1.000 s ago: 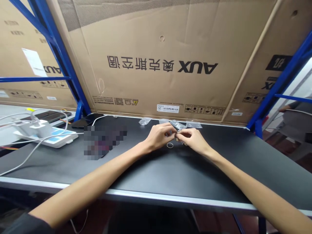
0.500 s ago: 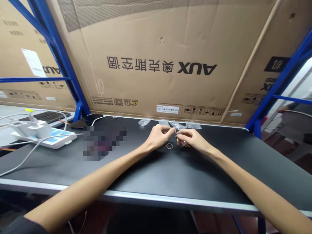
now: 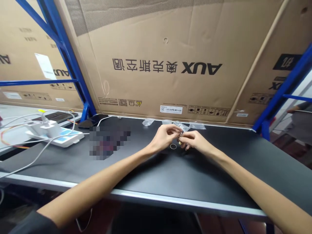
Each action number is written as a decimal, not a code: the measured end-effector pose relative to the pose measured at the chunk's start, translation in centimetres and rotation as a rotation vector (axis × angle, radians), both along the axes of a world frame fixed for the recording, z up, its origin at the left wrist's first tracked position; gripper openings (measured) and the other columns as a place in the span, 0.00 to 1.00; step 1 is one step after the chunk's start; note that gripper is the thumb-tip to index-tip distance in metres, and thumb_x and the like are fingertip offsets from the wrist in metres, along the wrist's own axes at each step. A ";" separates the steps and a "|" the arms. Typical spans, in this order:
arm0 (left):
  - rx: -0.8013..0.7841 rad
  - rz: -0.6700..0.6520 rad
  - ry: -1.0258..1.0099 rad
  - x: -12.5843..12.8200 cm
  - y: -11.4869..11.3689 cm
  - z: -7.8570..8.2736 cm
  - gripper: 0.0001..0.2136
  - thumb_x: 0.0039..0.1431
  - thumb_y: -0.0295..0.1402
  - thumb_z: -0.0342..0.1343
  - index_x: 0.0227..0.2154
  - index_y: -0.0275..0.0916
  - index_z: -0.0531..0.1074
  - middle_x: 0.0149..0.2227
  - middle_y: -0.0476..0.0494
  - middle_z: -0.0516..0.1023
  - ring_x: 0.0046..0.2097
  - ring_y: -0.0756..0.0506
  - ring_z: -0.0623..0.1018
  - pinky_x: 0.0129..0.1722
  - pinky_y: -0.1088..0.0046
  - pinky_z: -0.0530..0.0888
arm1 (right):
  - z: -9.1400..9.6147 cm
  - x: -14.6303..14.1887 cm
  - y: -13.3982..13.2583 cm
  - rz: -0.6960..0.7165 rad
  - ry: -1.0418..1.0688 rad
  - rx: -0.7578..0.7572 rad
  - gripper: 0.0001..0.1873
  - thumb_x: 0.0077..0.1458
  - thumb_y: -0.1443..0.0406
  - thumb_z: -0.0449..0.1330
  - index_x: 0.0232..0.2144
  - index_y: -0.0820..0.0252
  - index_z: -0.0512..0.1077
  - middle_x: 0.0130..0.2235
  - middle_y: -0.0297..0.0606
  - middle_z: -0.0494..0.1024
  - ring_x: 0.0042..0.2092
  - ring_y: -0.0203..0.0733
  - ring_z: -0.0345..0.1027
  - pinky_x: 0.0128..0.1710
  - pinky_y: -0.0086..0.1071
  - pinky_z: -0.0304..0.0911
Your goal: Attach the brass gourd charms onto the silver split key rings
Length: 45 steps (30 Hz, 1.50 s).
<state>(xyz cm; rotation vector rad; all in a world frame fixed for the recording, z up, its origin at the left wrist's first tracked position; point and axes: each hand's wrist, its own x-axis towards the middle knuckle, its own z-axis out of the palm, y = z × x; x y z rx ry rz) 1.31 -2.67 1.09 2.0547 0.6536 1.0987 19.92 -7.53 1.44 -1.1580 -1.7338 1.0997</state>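
Note:
Above the middle of the black tabletop, my left hand (image 3: 166, 137) and my right hand (image 3: 196, 140) meet with fingertips together. Both pinch a small metal ring (image 3: 180, 133), mostly covered by the fingers. A small gold-coloured piece (image 3: 180, 142) shows at my right fingertips; its kind is too small to make out. On the table just below the hands lies a second thin metal ring (image 3: 173, 149). Behind the hands lie several clear plastic bags (image 3: 198, 125), one partly hidden by my left hand.
A white power strip (image 3: 70, 140) with plugs and white cables sits at the left. Near it lies a dark flat object (image 3: 90, 121), and a pixelated patch covers part of the table. Large cardboard boxes (image 3: 146, 84) and blue rack posts (image 3: 70, 61) stand behind.
My fingers have closed more tightly over the held ring, so less of it and the gold-coloured pieces shows. The whole view has shifted slightly. The loose ring stays on the table.

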 end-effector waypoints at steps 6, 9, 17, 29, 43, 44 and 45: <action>0.263 -0.016 0.030 -0.5 1.3 0.3 0.08 0.62 0.29 0.57 0.37 0.37 0.81 0.38 0.42 0.83 0.39 0.46 0.80 0.41 0.71 0.76 | 0.3 1.1 0.0 0.063 0.193 -0.227 0.14 0.53 0.55 0.66 0.32 0.61 0.79 0.34 0.38 0.78 0.32 0.35 0.69 0.30 0.27 0.63; 0.527 0.031 0.193 -1.2 2.3 0.3 0.10 0.60 0.24 0.55 0.36 0.39 0.82 0.39 0.42 0.82 0.39 0.47 0.79 0.42 0.71 0.75 | 0.7 1.5 -0.1 0.078 0.184 -0.230 0.14 0.53 0.55 0.66 0.31 0.61 0.78 0.33 0.38 0.76 0.32 0.35 0.67 0.30 0.28 0.62; 0.489 0.090 0.656 -3.5 4.0 1.2 0.14 0.50 0.18 0.53 0.33 0.34 0.82 0.29 0.43 0.80 0.31 0.47 0.76 0.33 0.74 0.69 | 0.8 0.6 -1.4 -0.039 -0.644 0.428 0.12 0.60 0.62 0.57 0.31 0.55 0.81 0.32 0.38 0.81 0.32 0.41 0.69 0.35 0.35 0.60; 0.438 0.171 0.856 -4.0 3.6 2.1 0.11 0.54 0.29 0.51 0.22 0.38 0.76 0.23 0.44 0.77 0.25 0.47 0.71 0.28 0.71 0.62 | 0.3 1.5 -0.4 -0.190 -0.879 0.562 0.17 0.65 0.54 0.54 0.37 0.52 0.80 0.37 0.35 0.81 0.35 0.40 0.72 0.33 0.32 0.57; 0.299 0.555 0.798 -4.9 7.5 -1.4 0.19 0.64 0.36 0.43 0.23 0.38 0.73 0.30 0.36 0.80 0.34 0.41 0.77 0.34 0.68 0.65 | -3.0 6.9 4.5 -0.610 -1.039 0.132 0.24 0.66 0.55 0.48 0.30 0.58 0.78 0.37 0.47 0.82 0.41 0.52 0.76 0.38 0.35 0.61; 0.300 0.539 0.807 -4.9 7.6 -1.6 0.18 0.64 0.37 0.44 0.22 0.38 0.72 0.30 0.37 0.80 0.34 0.41 0.77 0.34 0.69 0.65 | -3.1 6.6 4.5 -0.596 -1.042 0.141 0.23 0.66 0.55 0.48 0.30 0.58 0.78 0.37 0.47 0.82 0.41 0.51 0.76 0.39 0.34 0.61; 0.302 0.522 0.812 -4.9 7.6 -1.7 0.18 0.63 0.37 0.45 0.21 0.38 0.72 0.29 0.37 0.79 0.33 0.41 0.76 0.33 0.69 0.65 | -3.2 6.4 4.5 -0.580 -1.042 0.152 0.23 0.67 0.55 0.48 0.30 0.57 0.78 0.37 0.45 0.82 0.41 0.50 0.76 0.39 0.34 0.61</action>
